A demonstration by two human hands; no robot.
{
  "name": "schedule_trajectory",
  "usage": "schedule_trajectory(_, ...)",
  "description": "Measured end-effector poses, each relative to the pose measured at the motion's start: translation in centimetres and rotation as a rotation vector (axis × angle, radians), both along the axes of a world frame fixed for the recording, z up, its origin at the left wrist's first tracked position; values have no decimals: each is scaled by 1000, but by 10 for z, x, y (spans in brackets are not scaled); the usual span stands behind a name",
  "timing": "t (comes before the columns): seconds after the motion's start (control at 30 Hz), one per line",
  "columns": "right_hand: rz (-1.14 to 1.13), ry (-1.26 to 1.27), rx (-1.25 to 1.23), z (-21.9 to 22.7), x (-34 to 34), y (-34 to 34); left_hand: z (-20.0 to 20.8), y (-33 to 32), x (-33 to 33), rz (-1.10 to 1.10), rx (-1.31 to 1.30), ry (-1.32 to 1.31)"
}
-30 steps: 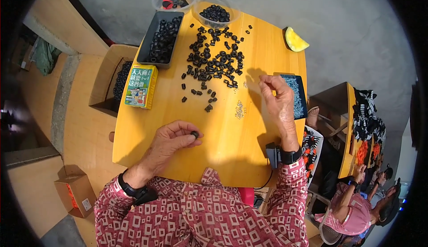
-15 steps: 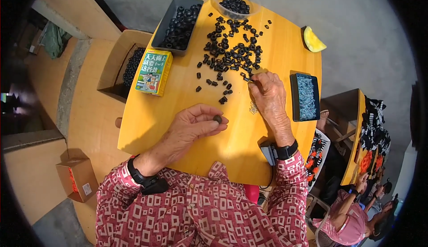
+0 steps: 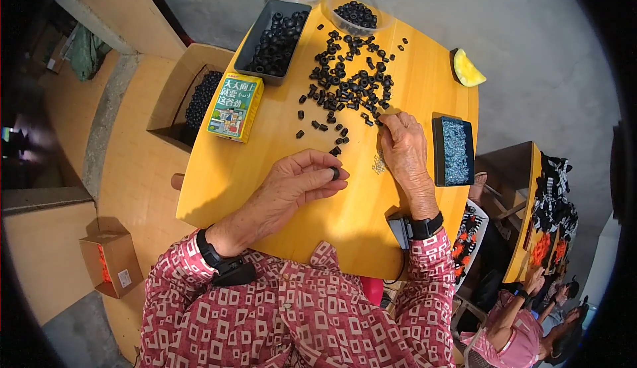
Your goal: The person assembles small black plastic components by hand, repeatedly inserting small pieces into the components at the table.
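Observation:
My left hand (image 3: 295, 181) is over the near middle of the yellow table (image 3: 285, 232), pinching a small round black part (image 3: 334, 173) between thumb and fingers. Just beyond its fingertips lie a few loose black pieces. My right hand (image 3: 406, 147) rests at the near right edge of a scatter of small black ring-shaped and cylindrical pieces (image 3: 352, 88). Its thumb and forefinger close on one small black piece (image 3: 379, 122), partly hidden by the fingertips. A little patch of tiny silvery bits (image 3: 379, 163) lies beside the right palm.
A dark tray of black balls (image 3: 275, 43) and a clear bowl of black pieces (image 3: 357, 15) stand far back. A yellow-green carton (image 3: 232, 109) is left; a dark box of small metallic pieces (image 3: 456, 150) and melon rind (image 3: 468, 68) are right. Another person sits lower right.
The whole view has shifted slightly. My right hand has drawn back a little from the scattered pieces, with a small black piece at its fingertips. My left hand still holds the round black part.

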State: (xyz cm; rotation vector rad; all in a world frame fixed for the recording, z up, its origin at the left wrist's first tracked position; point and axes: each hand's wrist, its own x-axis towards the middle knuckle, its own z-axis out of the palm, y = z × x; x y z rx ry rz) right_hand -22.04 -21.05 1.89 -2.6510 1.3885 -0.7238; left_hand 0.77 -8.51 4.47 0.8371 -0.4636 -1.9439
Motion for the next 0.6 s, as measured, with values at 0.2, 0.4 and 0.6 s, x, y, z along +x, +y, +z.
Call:
schedule_trajectory(0.2,-20,-84,53,22,3,14,-1,-5,-1,0,105,-54)
schedule_trajectory(0.4,229,-294,134,62,31,61,-8,-12,-11,-69,86,-30)
schedule_trajectory(0.6,266,-273,139,54,32,76,-10,-12,-19,-59,49,-47)
